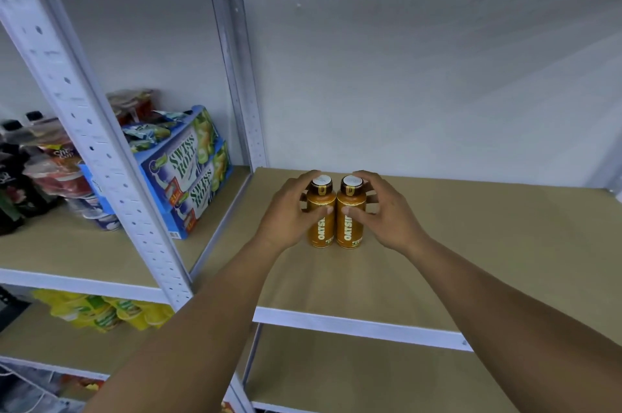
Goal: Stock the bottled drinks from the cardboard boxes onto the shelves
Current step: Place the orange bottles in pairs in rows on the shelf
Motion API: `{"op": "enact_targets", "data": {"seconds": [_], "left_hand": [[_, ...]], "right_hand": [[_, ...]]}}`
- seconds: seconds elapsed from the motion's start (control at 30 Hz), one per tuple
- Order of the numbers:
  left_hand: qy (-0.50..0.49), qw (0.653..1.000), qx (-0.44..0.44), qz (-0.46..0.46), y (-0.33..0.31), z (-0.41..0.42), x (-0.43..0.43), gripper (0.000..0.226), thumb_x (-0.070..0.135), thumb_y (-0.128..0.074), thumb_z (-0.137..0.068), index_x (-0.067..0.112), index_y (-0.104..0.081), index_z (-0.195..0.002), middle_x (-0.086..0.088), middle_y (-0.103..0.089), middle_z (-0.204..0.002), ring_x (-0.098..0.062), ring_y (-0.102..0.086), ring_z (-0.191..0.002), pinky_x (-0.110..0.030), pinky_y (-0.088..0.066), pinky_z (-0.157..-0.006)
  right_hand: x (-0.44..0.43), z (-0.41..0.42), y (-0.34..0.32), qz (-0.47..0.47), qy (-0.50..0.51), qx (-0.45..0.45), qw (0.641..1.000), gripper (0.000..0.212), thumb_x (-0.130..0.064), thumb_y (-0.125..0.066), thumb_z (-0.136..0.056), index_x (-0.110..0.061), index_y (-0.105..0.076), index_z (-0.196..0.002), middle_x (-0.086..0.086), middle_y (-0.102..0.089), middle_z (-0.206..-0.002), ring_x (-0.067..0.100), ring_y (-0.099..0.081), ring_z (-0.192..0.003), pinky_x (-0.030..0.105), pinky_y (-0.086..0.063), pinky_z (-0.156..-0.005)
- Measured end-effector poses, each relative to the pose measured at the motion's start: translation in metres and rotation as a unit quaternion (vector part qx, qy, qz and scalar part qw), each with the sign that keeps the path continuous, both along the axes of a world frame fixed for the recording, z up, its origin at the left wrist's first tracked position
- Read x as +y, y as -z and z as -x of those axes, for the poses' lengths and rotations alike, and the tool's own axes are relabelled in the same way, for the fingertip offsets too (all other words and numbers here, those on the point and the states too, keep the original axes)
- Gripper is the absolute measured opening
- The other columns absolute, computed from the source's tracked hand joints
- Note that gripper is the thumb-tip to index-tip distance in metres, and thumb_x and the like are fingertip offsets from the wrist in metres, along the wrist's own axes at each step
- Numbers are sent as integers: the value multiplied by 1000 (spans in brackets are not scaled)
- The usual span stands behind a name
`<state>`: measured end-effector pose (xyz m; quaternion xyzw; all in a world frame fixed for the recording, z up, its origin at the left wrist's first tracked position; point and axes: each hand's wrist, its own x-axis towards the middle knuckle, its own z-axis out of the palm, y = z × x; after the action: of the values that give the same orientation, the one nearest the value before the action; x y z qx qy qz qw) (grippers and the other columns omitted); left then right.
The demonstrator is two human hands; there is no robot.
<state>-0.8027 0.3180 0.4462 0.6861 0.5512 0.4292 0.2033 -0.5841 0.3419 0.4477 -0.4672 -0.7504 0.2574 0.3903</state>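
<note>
**Two bottles going onto the shelf: stocking seems to be only just beginning**

The left hand (289, 210) is gripping the left bottle (321, 234), thumb lying across its label. The right hand (387, 210) is gripping the right bottle (350, 232) in the same way. Both orange bottles are standing upright on the brown shelf (471, 244), touching side by side, nearer the back wall than the front edge. They are the only drinks showing on this shelf, so most of the job is probably waiting to be done. The hands are not yet letting go. No cardboard boxes are showing, so how many bottles are waiting cannot be told. The bay to the left is holding snack boxes (188, 170), not drinks.
</note>
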Motion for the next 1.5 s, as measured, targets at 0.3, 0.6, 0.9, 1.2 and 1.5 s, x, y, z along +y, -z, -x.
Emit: {"op": "enact_targets", "data": {"seconds": [0.3, 0.6, 0.9, 1.2, 1.5], "left_hand": [[-16, 1000, 1, 9, -1, 33, 46, 70, 29, -78, -91, 31, -44, -152, 4, -56, -144, -19, -61, -120, -33, -54, -96], [-35, 999, -2, 10, 3, 58, 91, 69, 30, -73, -94, 33, -38, -154, 5, -51, -152, -20, -56, -129, -47, -52, -106], [-51, 999, -11, 13, 5, 70, 133, 67, 26, -69, -98, 35, -34, -155, 5, -44, -158, -24, -49, -139, -51, -47, -111], [-72, 997, -3, 18, 3, 76, 163, 70, 25, -68, -99, 35, -30, -157, 3, -40, -161, -26, -47, -142, -52, -46, -112], [-73, 997, -2, 13, 2, 83, 174, 69, 24, -67, -99, 34, -31, -158, 2, -42, -160, -27, -50, -139, -50, -47, -112]], "right_hand": [[50, 40, -2, 13, -1, 11, 1000, 66, -36, -82, -85, -40, -47, -140, -10, -60, -125, 15, -67, -105, 33, -55, -87], [98, 70, 0, 4, -4, 16, 1000, 65, -35, -80, -86, -40, -45, -141, -10, -57, -125, 11, -67, -102, 19, -49, -77], [142, 88, 5, -20, -6, 8, 1000, 66, -31, -79, -89, -34, -43, -145, -7, -57, -128, 18, -65, -104, 22, -49, -81], [173, 98, 4, -29, -15, 2, 999, 68, -33, -75, -92, -32, -40, -150, -3, -55, -139, 18, -62, -111, 28, -48, -92], [189, 104, 6, -45, -26, -8, 999, 67, -35, -72, -94, -30, -38, -152, -1, -53, -145, 22, -59, -120, 30, -49, -95]]}}
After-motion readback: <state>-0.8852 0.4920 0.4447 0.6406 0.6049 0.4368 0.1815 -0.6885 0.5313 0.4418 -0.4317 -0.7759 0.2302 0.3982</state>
